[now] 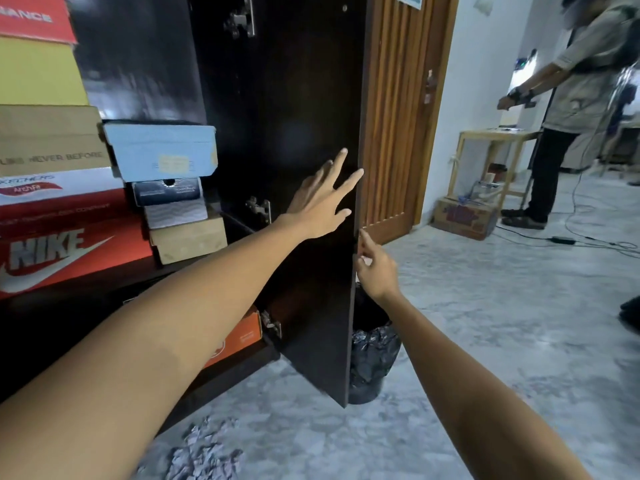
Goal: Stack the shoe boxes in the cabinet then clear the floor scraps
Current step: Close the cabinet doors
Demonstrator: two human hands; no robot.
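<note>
Shoe boxes are stacked on the cabinet shelf at the left: a red Nike box point(62, 254) at the bottom, several more above it, and a smaller pile topped by a light blue box point(161, 150). An orange box point(242, 336) sits on the lower shelf. The dark cabinet door point(294, 133) stands open. My left hand point(322, 199) lies flat on its inner face, fingers spread. My right hand point(375, 268) pinches the door's outer edge. Grey paper scraps point(204, 455) lie on the floor below.
A bin with a black bag point(372, 362) stands behind the door. Beyond it is a wooden room door point(398, 116). A person point(568, 109) stands at the right by a wooden stool point(491, 161) and a cardboard box point(464, 218). Cables point(568, 240) run over the marble floor.
</note>
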